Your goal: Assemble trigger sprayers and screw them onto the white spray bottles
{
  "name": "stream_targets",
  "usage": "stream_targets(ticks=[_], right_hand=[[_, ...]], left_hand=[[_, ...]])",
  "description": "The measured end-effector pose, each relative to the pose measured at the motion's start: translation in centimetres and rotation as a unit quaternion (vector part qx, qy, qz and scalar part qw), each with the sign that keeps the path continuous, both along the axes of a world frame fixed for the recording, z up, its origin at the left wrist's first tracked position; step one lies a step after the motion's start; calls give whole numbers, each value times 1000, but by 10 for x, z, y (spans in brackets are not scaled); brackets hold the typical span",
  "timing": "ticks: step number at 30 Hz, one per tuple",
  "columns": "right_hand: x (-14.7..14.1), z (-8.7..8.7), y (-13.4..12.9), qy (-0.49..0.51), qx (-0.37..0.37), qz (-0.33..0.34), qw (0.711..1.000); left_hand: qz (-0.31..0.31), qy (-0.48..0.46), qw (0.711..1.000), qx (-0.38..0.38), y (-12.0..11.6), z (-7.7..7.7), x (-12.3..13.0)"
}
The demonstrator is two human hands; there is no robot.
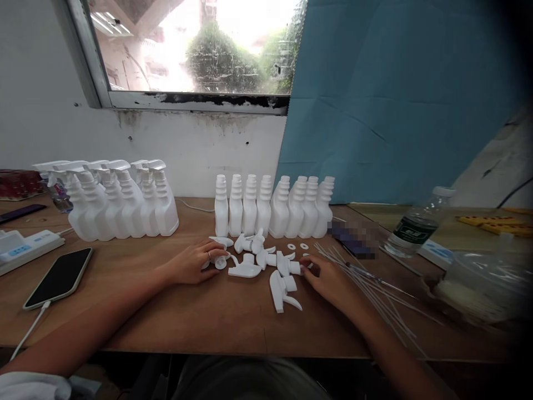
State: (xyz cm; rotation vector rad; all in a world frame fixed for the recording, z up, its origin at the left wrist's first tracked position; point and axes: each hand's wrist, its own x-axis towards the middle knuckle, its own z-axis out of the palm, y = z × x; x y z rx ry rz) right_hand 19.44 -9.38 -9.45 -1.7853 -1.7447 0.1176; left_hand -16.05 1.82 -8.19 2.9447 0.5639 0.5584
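Note:
Several white trigger spray heads (245,269) lie loose in a group at the middle of the table. My left hand (192,262), with a ring on one finger, is at the group's left end, thumb and fingers closed around a trigger spray head (220,262). At the right end, my right hand (327,276) has its thumb and forefinger curled together beside the collar of another spray head (287,265); what sits between those fingertips is hidden. One more spray head (283,291) lies nearer the front. Small white washers (291,246) rest behind the right hand.
White bottles without heads (264,205) stand in a row behind the hands; bottles with heads (125,200) stand at left. Thin white tubes (375,294) and a screwdriver (366,273) lie right. A phone (58,276), water bottle (414,225) and plastic bowl (478,283) flank the work area.

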Motion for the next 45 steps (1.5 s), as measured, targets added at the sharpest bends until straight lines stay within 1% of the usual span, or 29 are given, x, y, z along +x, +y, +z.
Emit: stream_targets(ticks=[2, 4, 6, 8, 10, 12, 14, 16, 18, 20, 23, 25, 28, 30, 33, 36, 38, 42, 45], right_hand=[[0, 0, 0, 10, 26, -13, 1000], [0, 2, -1, 20, 56, -24, 998], [-2, 5, -2, 28, 85, -24, 996], [-8, 10, -5, 33, 110, -10, 993], [-18, 16, -11, 42, 142, 30, 989], [-33, 21, -20, 63, 166, 89, 980], [-49, 26, -30, 88, 165, 154, 970], [-66, 29, -39, 106, 144, 216, 960], [-78, 30, -46, 119, 132, 274, 945], [-86, 28, -49, 134, 123, 313, 932], [-91, 20, -49, 141, 95, 333, 927], [-92, 15, -48, 133, 87, 343, 926], [-93, 10, -46, 111, 113, 361, 919], [-92, 10, -46, 96, 131, 368, 916], [-89, 12, -46, 70, 124, 372, 917], [-85, 11, -46, 56, 112, 378, 917], [-82, 9, -46, 59, 117, 376, 918], [-77, 5, -43, 38, 128, 360, 923], [-77, 6, -43, 3, 134, 357, 924]], left_hand=[[8, -13, 1000, -9, 2, -3, -3], [20, -31, 999, -31, -2, -3, -7], [52, -60, 995, -65, -15, 0, -10], [91, -95, 985, -116, -37, 4, -9], [115, -132, 969, -176, -64, 6, -4], [116, -163, 950, -241, -90, 3, 5], [102, -182, 929, -306, -109, -2, 16], [88, -191, 911, -354, -119, -6, 28], [78, -197, 901, -379, -123, -8, 37], [66, -204, 896, -389, -123, -8, 44], [37, -220, 886, -405, -122, -7, 51], [18, -230, 874, -427, -122, -7, 54], [-3, -242, 856, -457, -122, -7, 55], [-5, -245, 851, -463, -121, -6, 56], [7, -240, 855, -461, -120, -5, 55], [20, -229, 866, -443, -121, -5, 54], [36, -214, 883, -416, -122, -6, 52], [91, -165, 924, -332, -124, -8, 50], [86, -152, 945, -276, -125, -9, 49]])
